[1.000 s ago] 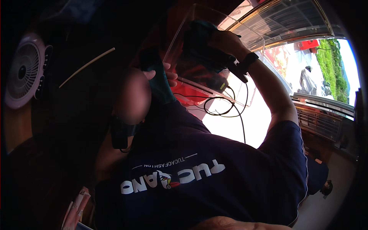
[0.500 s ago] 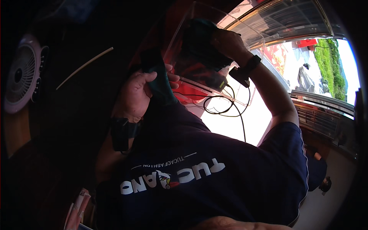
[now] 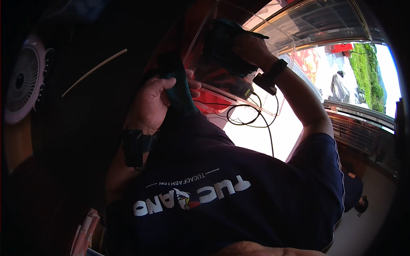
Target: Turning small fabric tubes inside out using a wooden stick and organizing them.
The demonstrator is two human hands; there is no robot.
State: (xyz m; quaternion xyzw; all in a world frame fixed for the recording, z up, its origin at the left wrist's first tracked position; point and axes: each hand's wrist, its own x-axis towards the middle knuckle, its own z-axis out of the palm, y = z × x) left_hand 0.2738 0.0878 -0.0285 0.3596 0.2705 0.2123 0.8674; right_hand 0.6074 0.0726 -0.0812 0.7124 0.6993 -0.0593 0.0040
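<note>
My left hand [image 3: 149, 102] is closed round a piece of dark green cloth [image 3: 183, 94], thumb on the near side and fingertips showing past its far edge. The cloth hangs down against my lap, and its upper part fades into shadow. Farther right, my right hand [image 3: 253, 49] reaches into a clear plastic box [image 3: 197, 36]. Its fingers are bent onto a bunched dark green cloth [image 3: 222, 40] inside; the fingertips are partly hidden. Dark straps with small black units sit on both wrists.
A black cable [image 3: 243, 123] loops below the box over a brightly lit white surface. At far left stands a pinkish fan [image 3: 25, 81], with a thin pale strip [image 3: 96, 71] beside it. A window opening [image 3: 363, 72] is at right. Another person [image 3: 353, 187] shows at lower right.
My right hand has shifted slightly left within the box, and a dark edge of cloth now shows beyond its knuckles. My left hand keeps its hold almost unchanged.
</note>
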